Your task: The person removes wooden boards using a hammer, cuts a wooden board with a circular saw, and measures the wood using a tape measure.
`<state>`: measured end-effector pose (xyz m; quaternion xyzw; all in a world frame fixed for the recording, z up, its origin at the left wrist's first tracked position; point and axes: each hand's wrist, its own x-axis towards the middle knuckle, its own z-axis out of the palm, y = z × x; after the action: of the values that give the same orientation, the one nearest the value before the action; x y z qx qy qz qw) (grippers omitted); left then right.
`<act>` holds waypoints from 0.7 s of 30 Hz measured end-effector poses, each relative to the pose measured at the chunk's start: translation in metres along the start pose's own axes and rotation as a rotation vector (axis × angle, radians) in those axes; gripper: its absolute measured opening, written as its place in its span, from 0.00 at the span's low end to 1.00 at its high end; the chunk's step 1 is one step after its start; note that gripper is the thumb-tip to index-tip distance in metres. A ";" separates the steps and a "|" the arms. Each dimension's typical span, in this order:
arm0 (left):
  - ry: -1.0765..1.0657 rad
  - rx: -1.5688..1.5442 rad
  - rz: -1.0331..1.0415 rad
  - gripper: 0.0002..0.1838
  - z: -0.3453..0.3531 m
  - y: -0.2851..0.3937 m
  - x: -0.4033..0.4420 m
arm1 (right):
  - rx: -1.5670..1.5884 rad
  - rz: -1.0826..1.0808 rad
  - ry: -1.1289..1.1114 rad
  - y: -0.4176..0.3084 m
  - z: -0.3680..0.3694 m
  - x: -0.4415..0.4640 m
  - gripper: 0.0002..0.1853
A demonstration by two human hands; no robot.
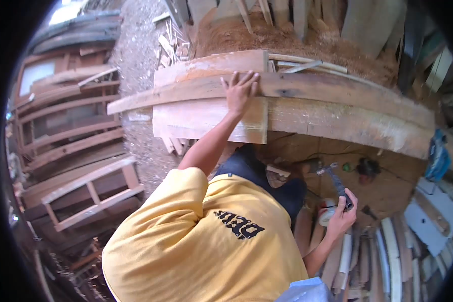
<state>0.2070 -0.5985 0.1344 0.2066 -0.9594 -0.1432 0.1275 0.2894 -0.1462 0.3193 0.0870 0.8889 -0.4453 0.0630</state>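
My left hand [240, 93] lies with its fingers spread on a long, narrow wooden plank [186, 91]. That plank rests across a wide, pale board [209, 122] and a longer board [337, 118] on the bench. Lower right, my right hand [343, 214] is wrapped round the handle of a hammer [335, 182]. The hammer's head points up and away from my body, below the bench edge. A white container [327, 216] is partly hidden beside my right forearm.
Wooden frames [93, 194] stand on the left. Cut strips [387, 251] lie at lower right, near a blue bag [438, 156]. Sawdust [226, 38] and upright boards [300, 20] are beyond the bench. A cable [332, 153] runs below the bench edge.
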 end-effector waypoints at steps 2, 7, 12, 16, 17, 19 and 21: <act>-0.089 0.057 0.037 0.22 -0.009 -0.004 0.003 | -0.115 -0.261 0.015 -0.077 -0.005 0.004 0.13; -0.003 -0.069 -0.045 0.31 0.006 -0.051 -0.019 | 0.222 -0.796 0.004 -0.185 0.045 0.067 0.21; 0.037 0.045 -0.541 0.44 -0.042 -0.112 -0.063 | 0.682 -0.576 -0.642 -0.260 0.156 0.138 0.14; 0.085 0.032 -0.681 0.52 -0.043 -0.112 -0.060 | 0.165 -0.555 -0.785 -0.322 0.274 0.143 0.21; 0.012 0.039 -0.702 0.56 -0.050 -0.107 -0.057 | 0.101 -0.613 -0.848 -0.323 0.295 0.144 0.23; -0.046 0.056 -0.756 0.60 -0.053 -0.111 -0.050 | 0.044 -0.691 -0.946 -0.329 0.335 0.144 0.24; -0.038 0.062 -0.726 0.64 -0.047 -0.113 -0.052 | -0.017 -0.788 -1.111 -0.330 0.359 0.135 0.26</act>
<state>0.3079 -0.6847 0.1317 0.5347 -0.8298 -0.1537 0.0444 0.1000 -0.6151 0.3376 -0.4854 0.6934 -0.4066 0.3440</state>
